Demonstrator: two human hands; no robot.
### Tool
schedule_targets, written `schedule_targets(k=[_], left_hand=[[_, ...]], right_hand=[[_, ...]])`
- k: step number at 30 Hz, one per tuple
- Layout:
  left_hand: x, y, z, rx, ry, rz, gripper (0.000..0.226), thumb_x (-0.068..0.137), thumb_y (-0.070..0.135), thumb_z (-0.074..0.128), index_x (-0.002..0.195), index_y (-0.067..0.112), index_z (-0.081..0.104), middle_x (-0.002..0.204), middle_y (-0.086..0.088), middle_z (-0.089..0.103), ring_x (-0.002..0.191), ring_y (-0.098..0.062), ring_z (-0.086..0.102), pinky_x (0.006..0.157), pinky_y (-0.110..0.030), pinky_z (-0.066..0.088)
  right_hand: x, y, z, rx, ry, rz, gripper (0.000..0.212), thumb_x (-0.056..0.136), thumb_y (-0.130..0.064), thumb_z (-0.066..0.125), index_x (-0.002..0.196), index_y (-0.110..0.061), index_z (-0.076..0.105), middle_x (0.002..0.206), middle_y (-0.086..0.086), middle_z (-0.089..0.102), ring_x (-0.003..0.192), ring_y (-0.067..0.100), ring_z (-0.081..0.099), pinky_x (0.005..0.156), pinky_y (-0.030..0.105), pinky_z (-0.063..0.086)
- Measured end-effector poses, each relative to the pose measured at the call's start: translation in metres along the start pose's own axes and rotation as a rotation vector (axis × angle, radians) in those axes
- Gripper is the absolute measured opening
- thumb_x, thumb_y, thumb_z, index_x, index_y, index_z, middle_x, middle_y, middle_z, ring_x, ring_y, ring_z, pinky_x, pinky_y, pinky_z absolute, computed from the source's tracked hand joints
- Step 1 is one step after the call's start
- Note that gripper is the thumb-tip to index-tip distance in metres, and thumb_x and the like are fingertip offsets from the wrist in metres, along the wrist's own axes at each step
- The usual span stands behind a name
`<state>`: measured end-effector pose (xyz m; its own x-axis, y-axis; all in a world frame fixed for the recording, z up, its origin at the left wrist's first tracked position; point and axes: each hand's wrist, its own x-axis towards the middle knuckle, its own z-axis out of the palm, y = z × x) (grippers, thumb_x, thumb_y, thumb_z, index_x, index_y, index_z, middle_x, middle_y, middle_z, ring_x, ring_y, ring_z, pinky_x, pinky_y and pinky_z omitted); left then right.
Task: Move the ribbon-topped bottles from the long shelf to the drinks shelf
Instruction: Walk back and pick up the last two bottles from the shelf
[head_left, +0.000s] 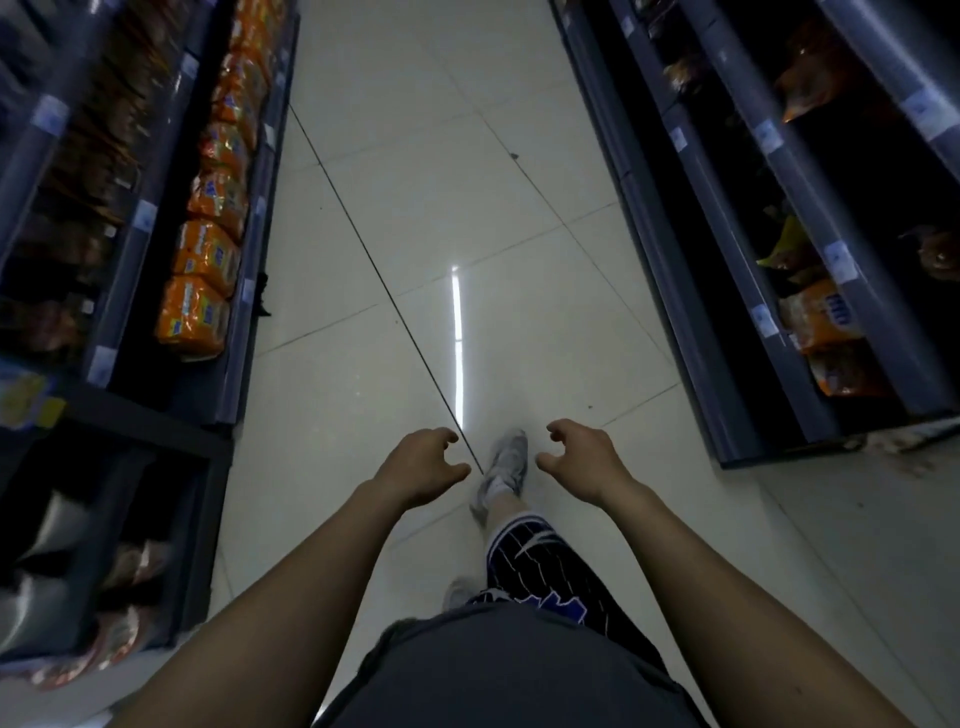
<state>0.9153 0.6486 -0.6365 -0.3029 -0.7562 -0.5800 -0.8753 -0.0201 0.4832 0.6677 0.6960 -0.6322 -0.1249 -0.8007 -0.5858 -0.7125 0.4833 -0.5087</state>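
Note:
No ribbon-topped bottle shows in the head view. My left hand and my right hand are stretched out in front of me over the pale tiled aisle floor. Both hold nothing, with the fingers loosely curled and apart. The two hands are about a hand's width from each other. Below them I see my grey-white shoe stepping forward and my dark patterned shorts.
A dark shelf unit runs along the left with a row of orange snack packs. Another dark shelf unit lines the right with orange and yellow bags. The aisle floor runs between them, with a thin dark line across it.

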Motion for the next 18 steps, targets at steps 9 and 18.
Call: schedule_targets(k=[9,18], left_hand=[[0.203,0.054,-0.145,0.148,-0.032,-0.093,0.067,0.093,0.043,0.069,0.151,0.015,0.049,0.149,-0.009,0.057,0.135,-0.025,0.053,0.106,-0.033,0.046],[0.402,0.190,-0.307,0.352,0.031,0.123,0.066,0.093,0.046,0.066,0.151,0.019,0.048,0.146,-0.007,0.058,0.132,-0.026,0.055,0.104,-0.040,0.049]], right_hand=[[0.213,-0.052,-0.144,-0.011,-0.012,0.048,0.071,0.096,-0.034,0.074,0.157,-0.010,0.048,0.155,0.014,0.058,0.138,0.032,0.057,0.108,0.037,0.047],[0.358,-0.094,-0.330,-0.066,0.137,0.066,0.075,0.097,-0.039,0.072,0.161,-0.013,0.043,0.157,0.010,0.056,0.138,0.030,0.056,0.107,0.033,0.047]])
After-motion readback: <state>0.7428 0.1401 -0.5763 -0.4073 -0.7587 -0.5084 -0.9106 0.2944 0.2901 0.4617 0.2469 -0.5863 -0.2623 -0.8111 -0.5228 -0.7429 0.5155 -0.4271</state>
